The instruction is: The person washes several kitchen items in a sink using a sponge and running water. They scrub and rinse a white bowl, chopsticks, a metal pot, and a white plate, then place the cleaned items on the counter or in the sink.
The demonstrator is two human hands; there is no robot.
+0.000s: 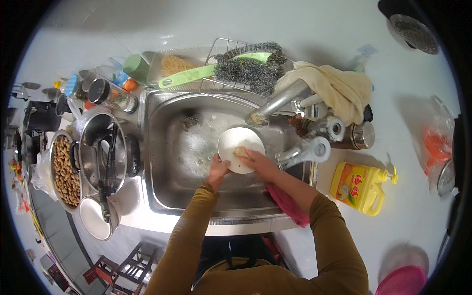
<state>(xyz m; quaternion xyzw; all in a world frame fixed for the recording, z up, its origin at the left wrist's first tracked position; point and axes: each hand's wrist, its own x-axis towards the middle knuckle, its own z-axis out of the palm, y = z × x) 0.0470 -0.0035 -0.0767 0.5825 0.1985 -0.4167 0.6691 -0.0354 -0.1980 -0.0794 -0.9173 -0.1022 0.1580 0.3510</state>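
Observation:
A white bowl (229, 142) is held over the stainless steel sink (166, 184), its hollow facing up. My left hand (218, 169) grips the rim at the lower left, thumb over the edge. Inside the bowl, my right hand (258, 164) presses a tan scrubbing pad (241, 152) against the surface. One small dark speck shows near the bowl's lower edge. Foam and wet patches cover the sink floor around the drain (191, 123). Above the bowl is the end of the metal faucet spout (261, 114).
Right of the sink stand faucet handles (319, 149) and a yellow detergent jug (356, 188). A pink cloth (285, 204) hangs over the front edge. Leftward are a steel pot (121, 162) with utensils and a basin of peanuts (66, 173). Steel-wool scrubbers (247, 70) lie behind the sink.

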